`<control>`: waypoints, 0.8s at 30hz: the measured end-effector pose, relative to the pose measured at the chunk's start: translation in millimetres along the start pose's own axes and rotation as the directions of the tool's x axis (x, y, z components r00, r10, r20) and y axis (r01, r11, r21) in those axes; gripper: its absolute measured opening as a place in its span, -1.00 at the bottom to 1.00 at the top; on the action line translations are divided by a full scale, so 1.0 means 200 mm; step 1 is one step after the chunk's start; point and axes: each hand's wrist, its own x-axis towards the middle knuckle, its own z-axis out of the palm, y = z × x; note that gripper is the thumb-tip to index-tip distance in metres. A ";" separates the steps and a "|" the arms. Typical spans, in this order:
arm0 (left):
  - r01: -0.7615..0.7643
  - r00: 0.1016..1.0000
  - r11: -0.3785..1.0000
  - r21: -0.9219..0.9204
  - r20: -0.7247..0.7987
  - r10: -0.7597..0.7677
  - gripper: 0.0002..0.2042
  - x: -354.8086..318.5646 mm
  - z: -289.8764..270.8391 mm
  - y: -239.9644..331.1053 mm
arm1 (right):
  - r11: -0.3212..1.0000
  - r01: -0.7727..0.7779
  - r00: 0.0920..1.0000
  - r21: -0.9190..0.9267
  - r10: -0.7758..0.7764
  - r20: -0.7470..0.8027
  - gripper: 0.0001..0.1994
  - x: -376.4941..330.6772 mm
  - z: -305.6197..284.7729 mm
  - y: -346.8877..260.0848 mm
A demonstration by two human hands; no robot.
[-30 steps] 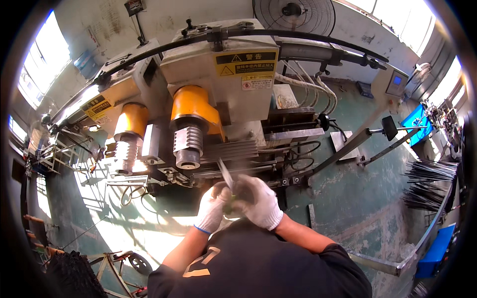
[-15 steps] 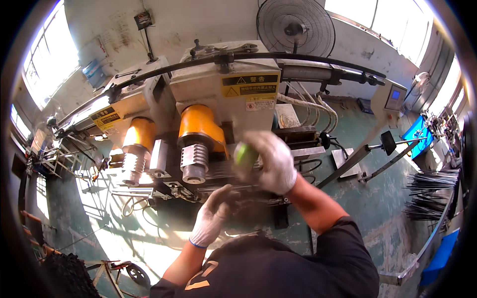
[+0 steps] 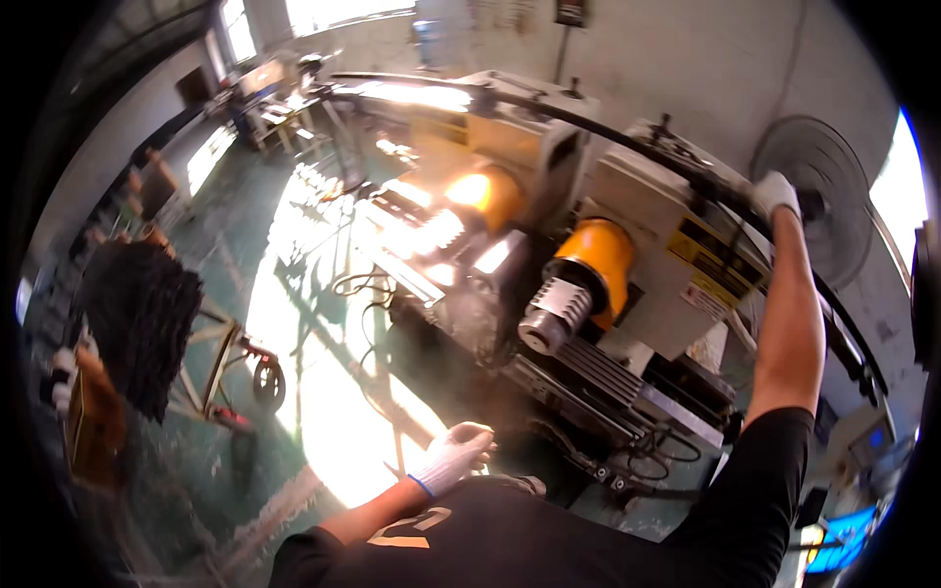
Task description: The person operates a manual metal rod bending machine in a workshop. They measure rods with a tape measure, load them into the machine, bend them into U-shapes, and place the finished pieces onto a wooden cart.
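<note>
Left hand (image 3: pixel 456 463): held low, white-gloved; fingers loosely curled, nothing seen grasped;
Orange housing (image 3: pixel 596 253): best kept clear of sleeve and glove during the reach;
Black rail (image 3: pixel 627 146): arched above the housing, slanting down rightward;
Right hand (image 3: pixel 776 194): held high at the rail; grip cannot be told; steady footing is advised

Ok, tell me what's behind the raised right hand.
Behind the right hand is the fan, only partly showing. The hand hides another part of it and a stretch of the black rail; whether it grips the rail cannot be seen.
</note>
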 end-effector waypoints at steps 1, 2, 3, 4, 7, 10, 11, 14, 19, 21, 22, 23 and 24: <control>-0.050 0.998 0.994 0.098 -0.021 0.052 -0.64 -0.03 -0.01 0.01 | 1.000 0.008 1.000 -0.009 -0.008 -0.001 -0.19 0.12 0.10 0.08; -0.085 0.995 0.976 0.199 -0.033 0.093 -0.59 -0.03 0.00 0.02 | 1.000 0.005 1.000 -0.009 -0.005 -0.003 -0.20 0.24 0.19 0.18; 0.008 0.992 0.965 0.261 -0.123 0.024 -0.54 -0.12 0.01 0.09 | 0.981 -0.025 0.998 0.191 0.037 -0.057 -0.27 0.13 0.20 0.02; -0.037 0.995 0.968 0.250 -0.079 0.058 -0.54 -0.08 -0.06 0.13 | 0.973 -0.079 0.992 0.217 0.098 -0.080 -0.22 0.24 0.19 0.35; -0.034 0.996 0.967 0.251 -0.075 0.054 -0.54 -0.02 -0.18 -0.04 | 0.982 -0.095 0.990 0.165 0.111 -0.091 -0.18 0.30 0.27 0.49; 0.028 0.994 0.997 0.071 -0.105 -0.021 -0.54 -0.03 -0.27 -0.10 | 0.983 -0.092 0.982 0.159 0.116 -0.148 -0.26 0.33 0.28 0.40; 0.024 0.998 0.996 0.087 -0.059 -0.019 -0.55 -0.04 -0.31 -0.07 | 0.982 -0.081 0.968 0.170 0.118 -0.222 -0.29 0.35 0.27 0.55; -0.023 0.999 0.992 0.125 -0.026 0.026 -0.55 -0.08 -0.43 0.01 | 0.943 0.022 0.871 0.331 0.144 -0.470 -0.36 0.20 0.19 0.59; -0.116 0.982 0.968 0.221 -0.119 0.145 -0.56 -0.18 -0.88 0.12 | 0.764 0.310 0.707 0.566 0.213 -0.674 -0.45 -0.75 0.03 -0.36; -0.218 0.929 0.878 0.427 -0.185 0.320 -0.57 -0.25 -1.13 0.20 | 0.787 0.376 0.705 0.489 0.100 -0.703 -0.50 -1.12 -0.03 -0.69; -0.288 0.889 0.828 0.482 -0.186 0.418 -0.58 -0.25 -1.26 0.21 | 0.755 0.421 0.707 0.503 0.073 -0.703 -0.52 -1.30 -0.04 -0.86; -0.329 0.842 0.776 0.538 -0.205 0.499 -0.60 -0.30 -1.39 0.27 | 0.722 0.462 0.711 0.516 0.046 -0.701 -0.55 -1.48 -0.05 -1.03; -0.361 0.787 0.721 0.591 -0.221 0.575 -0.61 -0.36 -1.52 0.33 | 0.640 0.510 0.725 0.575 0.041 -0.688 -0.58 -1.64 -0.01 -1.21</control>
